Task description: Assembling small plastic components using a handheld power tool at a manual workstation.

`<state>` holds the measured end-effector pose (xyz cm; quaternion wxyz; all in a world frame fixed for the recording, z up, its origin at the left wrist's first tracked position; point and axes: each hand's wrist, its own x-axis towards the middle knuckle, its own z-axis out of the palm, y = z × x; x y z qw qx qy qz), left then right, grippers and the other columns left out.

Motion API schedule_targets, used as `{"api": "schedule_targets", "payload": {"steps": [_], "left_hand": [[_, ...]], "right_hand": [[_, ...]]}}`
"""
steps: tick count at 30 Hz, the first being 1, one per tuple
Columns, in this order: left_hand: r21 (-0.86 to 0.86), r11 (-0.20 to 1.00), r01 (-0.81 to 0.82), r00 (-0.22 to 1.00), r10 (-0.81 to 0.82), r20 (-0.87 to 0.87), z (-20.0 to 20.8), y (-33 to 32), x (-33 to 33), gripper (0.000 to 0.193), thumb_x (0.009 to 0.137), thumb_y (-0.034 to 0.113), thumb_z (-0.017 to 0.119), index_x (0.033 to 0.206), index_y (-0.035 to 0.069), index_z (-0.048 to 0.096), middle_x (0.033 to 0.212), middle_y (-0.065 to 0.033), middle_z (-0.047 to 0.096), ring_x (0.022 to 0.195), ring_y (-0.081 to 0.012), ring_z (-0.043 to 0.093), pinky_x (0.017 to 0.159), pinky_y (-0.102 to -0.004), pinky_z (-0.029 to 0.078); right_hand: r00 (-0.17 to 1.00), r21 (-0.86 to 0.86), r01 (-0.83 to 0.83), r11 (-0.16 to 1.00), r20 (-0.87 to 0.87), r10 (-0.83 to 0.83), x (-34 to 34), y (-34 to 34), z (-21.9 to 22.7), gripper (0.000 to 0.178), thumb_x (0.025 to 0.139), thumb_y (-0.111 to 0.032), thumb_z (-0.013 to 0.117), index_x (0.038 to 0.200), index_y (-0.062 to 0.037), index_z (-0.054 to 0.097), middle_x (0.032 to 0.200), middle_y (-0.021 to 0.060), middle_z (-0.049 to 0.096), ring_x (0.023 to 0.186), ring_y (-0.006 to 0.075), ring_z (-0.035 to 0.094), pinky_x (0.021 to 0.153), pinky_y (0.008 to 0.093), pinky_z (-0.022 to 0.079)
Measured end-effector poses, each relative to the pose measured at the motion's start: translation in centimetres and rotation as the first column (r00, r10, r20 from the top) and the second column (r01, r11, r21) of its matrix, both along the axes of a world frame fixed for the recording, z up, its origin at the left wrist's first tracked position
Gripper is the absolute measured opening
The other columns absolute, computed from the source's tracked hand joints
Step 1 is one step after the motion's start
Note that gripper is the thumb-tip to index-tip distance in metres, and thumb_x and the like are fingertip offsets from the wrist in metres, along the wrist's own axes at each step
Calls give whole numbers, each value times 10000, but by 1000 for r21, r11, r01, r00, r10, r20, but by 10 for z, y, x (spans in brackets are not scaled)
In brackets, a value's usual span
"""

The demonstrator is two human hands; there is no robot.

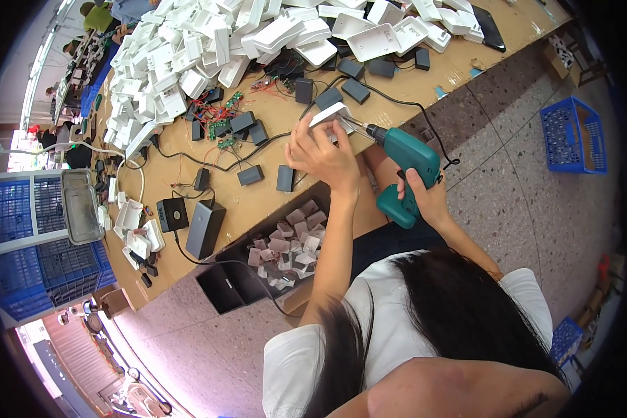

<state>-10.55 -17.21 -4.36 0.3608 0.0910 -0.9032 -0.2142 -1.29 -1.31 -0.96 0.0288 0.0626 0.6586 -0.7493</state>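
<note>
My left hand (325,155) holds a small white plastic housing (329,113) at the near edge of the workbench, its fingers bent around the part. In my right hand (428,197) is a green cordless drill (411,155), gripped by its handle. The drill's bit points left into the housing; whether its tip touches a screw is too small to see. Just beyond the housing lie black rectangular boxes (356,90). A black cable (390,98) passes behind the housing and hangs over the bench edge.
White housings (188,59) are heaped along the far side of the bench. Green circuit boards (223,129) with red wires lie mid-bench. Below the edge stands a dark bin (219,287) with small pale pieces. A blue crate (573,136) sits on the floor at right; blue crates (14,279) are stacked left.
</note>
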Motion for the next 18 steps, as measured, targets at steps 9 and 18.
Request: {"api": "schedule_targets", "payload": {"steps": [9, 18], "left_hand": [[-4, 1000, -6, 1000, 6, -4, -3, -1, 0, 148, 844, 196, 775, 862, 97, 666, 1286, -20, 579, 1256, -267, 477, 1075, -519, 295], [-39, 999, -10, 1000, 10, 8, 13, 2, 13, 157, 835, 216, 786, 864, 115, 670, 1305, -40, 572, 1283, -278, 467, 1094, -533, 290]], "right_hand": [[999, -34, 47, 998, -10, -47, 6, 3, 1, 224, 1003, -197, 660, 1035, 24, 650, 752, 53, 647, 629, 108, 626, 596, 259, 523], [998, -45, 59, 997, -30, -60, 22, 8, 19, 220, 1001, -178, 649, 1044, 38, 648, 760, 59, 650, 631, 114, 631, 602, 262, 529]]}}
